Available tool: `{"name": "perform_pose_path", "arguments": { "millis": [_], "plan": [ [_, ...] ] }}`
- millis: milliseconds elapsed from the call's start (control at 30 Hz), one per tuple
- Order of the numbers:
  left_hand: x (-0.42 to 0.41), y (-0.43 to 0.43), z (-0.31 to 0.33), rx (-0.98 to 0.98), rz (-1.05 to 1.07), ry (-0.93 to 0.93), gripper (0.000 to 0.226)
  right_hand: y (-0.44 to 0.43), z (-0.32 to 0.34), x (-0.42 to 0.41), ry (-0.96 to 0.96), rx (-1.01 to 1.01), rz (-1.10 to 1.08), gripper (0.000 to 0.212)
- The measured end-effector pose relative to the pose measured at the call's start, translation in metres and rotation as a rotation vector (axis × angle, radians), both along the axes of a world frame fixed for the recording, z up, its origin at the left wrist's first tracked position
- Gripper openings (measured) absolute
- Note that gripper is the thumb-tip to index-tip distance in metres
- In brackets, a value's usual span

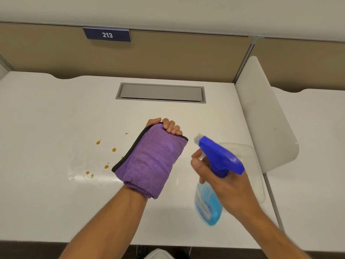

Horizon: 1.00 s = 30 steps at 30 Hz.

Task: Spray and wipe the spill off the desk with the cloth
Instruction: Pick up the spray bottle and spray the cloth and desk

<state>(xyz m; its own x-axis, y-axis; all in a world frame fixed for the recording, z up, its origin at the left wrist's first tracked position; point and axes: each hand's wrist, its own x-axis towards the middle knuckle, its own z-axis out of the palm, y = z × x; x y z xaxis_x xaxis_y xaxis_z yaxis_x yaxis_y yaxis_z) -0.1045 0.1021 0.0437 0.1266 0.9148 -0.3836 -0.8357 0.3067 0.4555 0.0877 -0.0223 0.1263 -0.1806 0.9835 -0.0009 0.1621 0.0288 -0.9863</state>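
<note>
Cloth (151, 161) hides most of the clenched left hand (168, 126); right hand (224, 182) grips blurred spray bottle (211, 199).

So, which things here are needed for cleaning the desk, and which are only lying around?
Needed:
- folded purple microfibre cloth, in the left hand
- blue-headed spray bottle, in the right hand
- brown spill drops
- white desk

Lying around:
- clear plastic tray
- grey cable hatch
- blue 213 sign

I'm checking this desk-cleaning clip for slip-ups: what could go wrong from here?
The spray bottle in the right hand has its nozzle facing the purple cloth over the left hand, so spray may miss the brown drops further left. A wide wipe could smear those scattered drops across the desk.
</note>
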Motion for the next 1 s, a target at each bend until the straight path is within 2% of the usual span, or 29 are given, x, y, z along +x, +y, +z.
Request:
{"name": "perform_pose_path", "arguments": {
  "millis": [100, 200, 300, 433, 567, 767, 933, 1000],
  "plan": [
    [-0.011, 0.003, -0.019, 0.174, -0.083, 0.021, 0.037, 0.016, -0.005, -0.002, 0.044, 0.016, -0.077, 0.036],
    [-0.015, 0.004, -0.028, 0.260, -0.160, 0.003, 0.028, 0.033, -0.021, -0.008, 0.072, 0.057, -0.111, 0.027],
    [-0.015, 0.001, -0.033, 0.264, -0.179, -0.003, 0.027, 0.050, -0.045, -0.014, 0.083, 0.071, -0.140, 0.023],
    [-0.013, 0.002, -0.035, 0.286, -0.208, -0.019, 0.027, 0.067, -0.074, -0.019, 0.094, 0.092, -0.190, 0.040],
    [-0.013, 0.002, -0.035, 0.297, -0.213, -0.003, 0.027, 0.075, -0.092, -0.022, 0.104, 0.115, -0.204, 0.035],
    [-0.011, 0.003, -0.037, 0.294, -0.237, -0.054, 0.027, 0.081, -0.105, -0.024, 0.091, 0.163, -0.241, 0.053],
    [-0.011, 0.002, -0.035, 0.312, -0.239, -0.041, 0.027, 0.087, -0.105, -0.022, 0.009, 0.180, -0.212, 0.040],
    [-0.010, 0.001, -0.033, 0.314, -0.232, -0.034, 0.027, 0.089, -0.108, -0.021, -0.016, 0.200, -0.203, 0.043]
  ]
}}
